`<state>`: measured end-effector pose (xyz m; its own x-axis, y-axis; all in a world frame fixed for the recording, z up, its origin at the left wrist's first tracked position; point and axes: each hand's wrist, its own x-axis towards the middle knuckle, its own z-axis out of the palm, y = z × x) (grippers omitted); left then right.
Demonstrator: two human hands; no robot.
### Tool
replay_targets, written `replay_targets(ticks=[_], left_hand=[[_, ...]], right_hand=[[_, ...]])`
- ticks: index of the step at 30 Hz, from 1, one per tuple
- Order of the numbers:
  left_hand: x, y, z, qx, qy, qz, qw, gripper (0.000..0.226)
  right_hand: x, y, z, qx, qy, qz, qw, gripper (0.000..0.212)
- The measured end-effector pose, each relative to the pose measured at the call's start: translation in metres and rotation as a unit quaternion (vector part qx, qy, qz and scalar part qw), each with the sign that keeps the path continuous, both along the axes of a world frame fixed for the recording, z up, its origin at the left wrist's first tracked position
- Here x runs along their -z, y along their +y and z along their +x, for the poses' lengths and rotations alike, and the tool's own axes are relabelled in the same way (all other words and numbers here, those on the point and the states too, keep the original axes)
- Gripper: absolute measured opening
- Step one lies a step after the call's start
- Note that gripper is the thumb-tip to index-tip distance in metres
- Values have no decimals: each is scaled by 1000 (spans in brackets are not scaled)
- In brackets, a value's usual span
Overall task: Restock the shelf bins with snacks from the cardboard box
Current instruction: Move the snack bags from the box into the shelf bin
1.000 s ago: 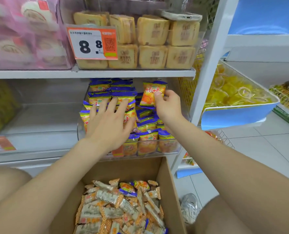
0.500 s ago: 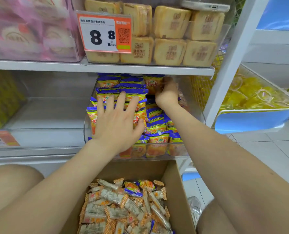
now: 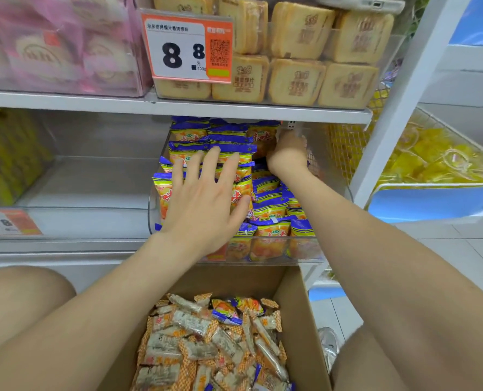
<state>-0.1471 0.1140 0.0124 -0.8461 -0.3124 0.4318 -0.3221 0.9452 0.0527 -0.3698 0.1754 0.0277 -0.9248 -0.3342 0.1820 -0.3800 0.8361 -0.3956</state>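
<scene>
Only one view, worn on the head: it looks forward and down, close to the shelf [image 3: 178, 107], with the clear bin [image 3: 151, 213] near and mid-frame and the cardboard box [image 3: 299, 320] right beneath, cut by the lower edge.

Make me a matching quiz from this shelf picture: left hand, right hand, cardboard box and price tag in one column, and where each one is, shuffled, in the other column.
Column one:
1. left hand
2. right hand
3. cardboard box
4. price tag

Column two:
A. in front of the tan biscuits
B. spread flat on the blue and orange packets
C. far back in the clear bin, just under the shelf board
D. below the shelves, holding wrapped snacks

Pairs: 1-B; 2-C; 3-D; 4-A
</scene>
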Motion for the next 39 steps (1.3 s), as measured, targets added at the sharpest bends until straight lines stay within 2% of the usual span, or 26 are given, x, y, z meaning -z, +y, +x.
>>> replay_targets(ticks=[4, 8, 10, 12, 14, 17, 19, 21, 24, 28, 31, 34, 37, 39], left_hand=[[-4, 5, 13, 51, 74, -22, 996, 59], [-11, 16, 37, 145, 166, -34, 975, 21], [-6, 26, 55, 196, 145, -7, 970, 13], [9, 36, 70, 230, 53, 38, 971, 19], [33, 44, 77, 229, -133, 53, 963, 25], [84, 44, 73, 197, -382, 43, 902, 23], [120, 44, 65, 185, -461, 48, 867, 26], [154, 43, 57, 163, -492, 48, 854, 27], [202, 42, 43, 117, -500, 63, 856, 33], [254, 42, 34, 79, -473, 96, 872, 65], [271, 49, 33, 73, -431, 92, 895, 46], [279, 49, 33, 58, -397, 122, 908, 46], [275, 44, 35, 33, -352, 185, 917, 48], [259, 41, 40, 49, -326, 199, 923, 42]], right_hand=[[-7, 26, 38, 13, 42, -30, 999, 59], [-19, 65, 91, -122, 88, -78, 986, 20], [-23, 89, 121, -185, 72, -68, 978, 13], [-22, 110, 147, -247, 40, -13, 968, 12], [-16, 126, 165, -319, -14, 76, 945, 12], [11, 143, 175, -399, -68, 246, 881, 18], [34, 150, 173, -424, -78, 346, 833, 25], [51, 152, 168, -428, -95, 389, 810, 24], [61, 146, 161, -424, -103, 424, 794, 24], [69, 138, 153, -435, -99, 424, 788, 25], [76, 137, 148, -438, -99, 437, 779, 26], [81, 138, 146, -433, -108, 466, 764, 26], [80, 139, 145, -431, -113, 472, 761, 27], [78, 140, 143, -430, -111, 467, 765, 30]])
